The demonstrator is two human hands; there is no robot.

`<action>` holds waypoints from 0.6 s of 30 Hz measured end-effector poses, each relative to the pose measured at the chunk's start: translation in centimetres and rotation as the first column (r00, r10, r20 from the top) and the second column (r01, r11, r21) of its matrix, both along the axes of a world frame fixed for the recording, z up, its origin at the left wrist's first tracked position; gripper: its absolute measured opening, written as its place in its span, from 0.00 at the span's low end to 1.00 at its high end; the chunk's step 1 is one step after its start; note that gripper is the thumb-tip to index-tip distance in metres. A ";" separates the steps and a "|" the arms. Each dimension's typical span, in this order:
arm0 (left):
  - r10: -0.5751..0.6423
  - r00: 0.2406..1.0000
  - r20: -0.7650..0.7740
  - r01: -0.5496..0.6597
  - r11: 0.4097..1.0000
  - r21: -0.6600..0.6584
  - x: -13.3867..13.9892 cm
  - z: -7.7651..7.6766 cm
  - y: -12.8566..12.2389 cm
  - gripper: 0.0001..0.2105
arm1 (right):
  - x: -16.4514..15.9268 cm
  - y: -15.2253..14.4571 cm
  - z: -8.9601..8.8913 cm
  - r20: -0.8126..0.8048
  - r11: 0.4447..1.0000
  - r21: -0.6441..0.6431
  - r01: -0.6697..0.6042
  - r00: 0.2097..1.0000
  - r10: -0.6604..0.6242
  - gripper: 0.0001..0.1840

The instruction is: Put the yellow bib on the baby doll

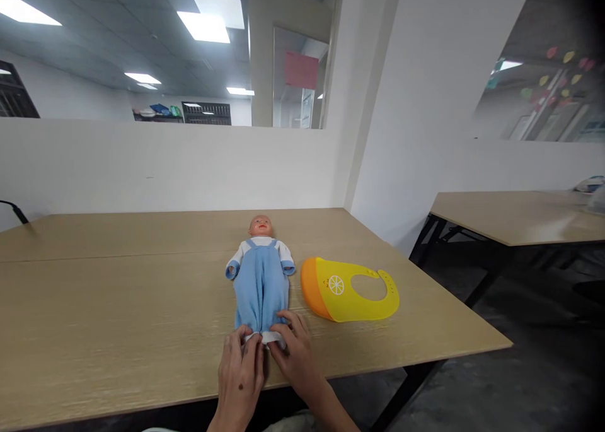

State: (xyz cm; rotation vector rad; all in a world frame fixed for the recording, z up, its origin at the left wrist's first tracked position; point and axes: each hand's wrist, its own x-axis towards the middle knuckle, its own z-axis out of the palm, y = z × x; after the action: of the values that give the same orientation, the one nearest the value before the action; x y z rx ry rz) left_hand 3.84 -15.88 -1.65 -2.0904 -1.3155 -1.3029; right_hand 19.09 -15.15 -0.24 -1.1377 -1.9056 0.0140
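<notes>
A baby doll (261,280) lies on its back on the wooden table (142,331), head away from me. It wears blue overalls over a white top with blue cuffs. At its feet, my left hand (240,369) has its fingers closed at the white hem of one trouser leg. My right hand (295,353) pinches the white hem (271,337) of the other leg. The fingers partly hide both hems and the doll's feet. To the doll's right lies a yellow bib (347,290) with an orange pocket and a white citrus slice print, touched by neither hand.
The table's front edge runs just below my hands. A white wall (189,167) with windows stands behind the table. Another table (515,214) with dark legs is off to the right. A black cable (16,212) shows at the far left.
</notes>
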 end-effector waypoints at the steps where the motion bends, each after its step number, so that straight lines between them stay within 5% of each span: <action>1: 0.002 1.000 0.008 -0.002 1.000 -0.004 0.1 -0.1 -0.2 0.06 | 0.0 0.0 0.0 0.000 1.000 -0.005 0.000 1.000 0.000 0.10; 8: -0.033 0.987 0.157 0.049 0.994 -0.098 0.4 -1.0 -0.8 0.07 | -0.1 -0.1 0.1 0.028 0.999 -0.049 0.015 1.000 -0.013 0.23; 18: -0.095 0.986 0.135 0.108 0.990 -0.088 -1.3 -0.5 -0.4 0.12 | -0.1 0.0 -0.1 0.002 0.998 -0.061 0.030 1.000 -0.030 0.21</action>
State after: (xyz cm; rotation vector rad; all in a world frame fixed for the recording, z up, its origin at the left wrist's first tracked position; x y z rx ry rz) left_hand 2.58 -16.26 -2.10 -2.1954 -1.3645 -1.4688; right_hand 18.94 -15.19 -0.37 -1.2076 -1.9000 0.0549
